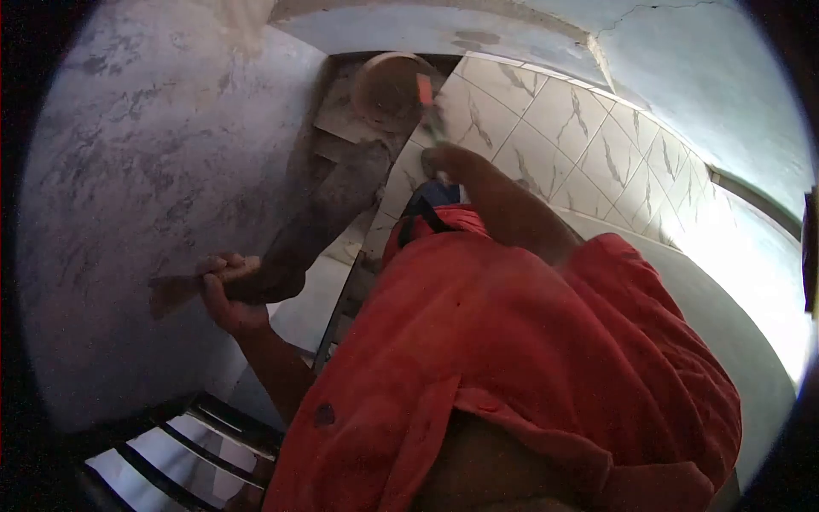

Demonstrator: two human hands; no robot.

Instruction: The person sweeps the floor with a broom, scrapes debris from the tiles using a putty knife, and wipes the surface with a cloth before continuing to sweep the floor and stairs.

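My left hand (223, 297) is closed round the handle of a wooden board (173, 292), held close to the grey plastered wall (128, 188). A long heap of dark wet mortar (328, 209) lies on it and stretches away from the hand. My right hand (445, 159) is stretched forward, shut on a small tool with an orange part (425, 92); the tool is blurred, and its tip is by the edge of the tiled wall (554, 128). My red shirt (512, 341) fills the lower middle of the view.
A round brownish pan (388, 81) sits on the floor far below, beyond the mortar. White marbled tiles cover the wall on the right. Dark-edged pale steps (171, 444) show at the bottom left. Bare grey plaster lies above the tiles.
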